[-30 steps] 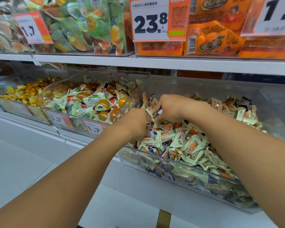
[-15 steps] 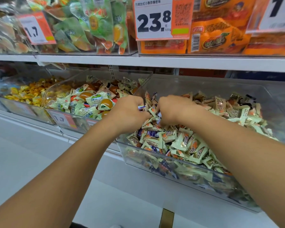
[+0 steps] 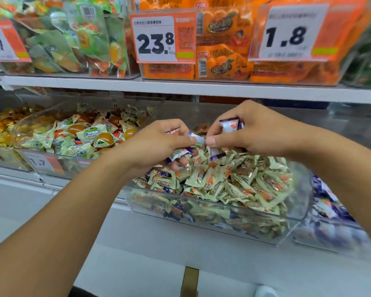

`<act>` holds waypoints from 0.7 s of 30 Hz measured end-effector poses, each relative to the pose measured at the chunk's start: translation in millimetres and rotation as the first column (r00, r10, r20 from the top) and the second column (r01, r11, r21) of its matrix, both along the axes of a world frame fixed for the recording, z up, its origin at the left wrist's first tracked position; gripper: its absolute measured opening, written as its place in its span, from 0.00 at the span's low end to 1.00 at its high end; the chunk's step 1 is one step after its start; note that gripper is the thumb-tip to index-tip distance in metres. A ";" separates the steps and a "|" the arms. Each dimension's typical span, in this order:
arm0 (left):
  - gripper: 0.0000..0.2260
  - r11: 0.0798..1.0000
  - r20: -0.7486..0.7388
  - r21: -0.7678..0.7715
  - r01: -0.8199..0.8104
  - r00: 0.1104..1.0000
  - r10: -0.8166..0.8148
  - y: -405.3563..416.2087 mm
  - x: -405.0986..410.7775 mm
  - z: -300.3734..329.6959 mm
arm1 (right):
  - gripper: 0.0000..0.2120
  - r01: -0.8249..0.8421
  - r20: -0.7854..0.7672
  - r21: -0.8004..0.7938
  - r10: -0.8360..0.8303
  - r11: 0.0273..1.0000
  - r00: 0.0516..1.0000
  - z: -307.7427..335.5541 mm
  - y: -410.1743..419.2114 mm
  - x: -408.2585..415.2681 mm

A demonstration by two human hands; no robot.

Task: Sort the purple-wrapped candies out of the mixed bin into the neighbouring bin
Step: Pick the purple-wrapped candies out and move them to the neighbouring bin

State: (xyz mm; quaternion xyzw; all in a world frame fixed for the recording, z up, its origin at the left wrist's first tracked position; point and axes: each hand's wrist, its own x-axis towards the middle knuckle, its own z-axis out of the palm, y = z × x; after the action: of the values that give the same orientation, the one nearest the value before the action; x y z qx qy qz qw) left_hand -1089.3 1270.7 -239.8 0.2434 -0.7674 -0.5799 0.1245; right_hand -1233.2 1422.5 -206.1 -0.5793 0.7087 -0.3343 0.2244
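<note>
The picking step is in hand: purple candies are being pulled out of the mixed bin (image 3: 212, 215), which sits on the lower shelf and is full of mostly pale green candies (image 3: 234, 183). The right hand (image 3: 253, 131) is up above the pile, and its grip is closed on a purple-wrapped candy (image 3: 230, 125), pinched between thumb and fingers. The left hand (image 3: 159, 144) is just beside it, fingers curled, and its grip holds a few more purple candies (image 3: 180, 152) bunched against the palm. One small white and purple wrapper (image 3: 196, 139) sits right between the two hands, and I cannot tell which hand has it. Both arms reach forward from low down, wrists bent a little so the hands meet over the left part of the bin. The neighbouring bin (image 3: 330, 215), to the right, looks blurry but shows purple wrappers inside. I think the next move needs the hands to carry their candies over the clear wall to that right bin and let go there. The grip must stay tight on the way, because the wrappers look slippery and could fall back into the mix. More purple ones are left low in the pile.
</note>
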 end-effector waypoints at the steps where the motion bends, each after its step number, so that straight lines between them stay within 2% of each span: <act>1: 0.05 0.998 -0.021 -0.002 0.060 0.998 -0.060 12.4 -6.5 4.5 | 0.08 0.057 0.013 -0.004 -0.057 0.998 0.998 6.0 20.6 -7.1; 3: 0.06 0.987 -0.047 -0.001 0.164 0.985 -0.164 36.6 -25.2 12.9 | 0.09 0.201 0.003 0.069 -0.202 0.977 0.979 14.2 64.7 -28.8; 6: 0.06 0.947 0.012 -0.088 0.309 0.951 -0.309 72.6 -64.8 23.4 | 0.12 0.421 -0.014 0.267 -0.433 0.867 0.901 8.1 123.5 -65.4; 8: 0.06 0.893 0.097 -0.154 0.422 0.906 -0.411 100.9 -95.5 27.7 | 0.13 0.512 0.047 0.339 -0.558 0.789 0.828 -5.0 149.0 -90.5; 11: 0.05 0.842 0.176 -0.203 0.500 0.865 -0.471 136.4 -140.9 28.1 | 0.15 0.610 0.143 0.387 -0.699 0.691 0.701 -16.5 167.6 -117.2; 16: 0.06 0.806 0.240 -0.285 0.518 0.853 -0.463 157.1 -193.7 16.4 | 0.18 0.618 0.257 0.450 -0.756 0.645 0.602 -14.0 176.7 -135.4; 21: 0.11 0.814 0.259 -0.317 0.487 0.870 -0.419 163.6 -215.0 -2.3 | 0.19 0.618 0.185 0.455 -0.746 0.642 0.639 -20.5 173.2 -150.6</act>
State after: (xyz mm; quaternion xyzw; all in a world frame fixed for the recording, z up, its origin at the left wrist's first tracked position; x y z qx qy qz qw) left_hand -1304.3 1434.3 -242.1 0.0755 -0.9068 -0.4126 -0.0426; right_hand -1383.8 1595.7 -226.7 -0.1415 0.8705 -0.3618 0.3021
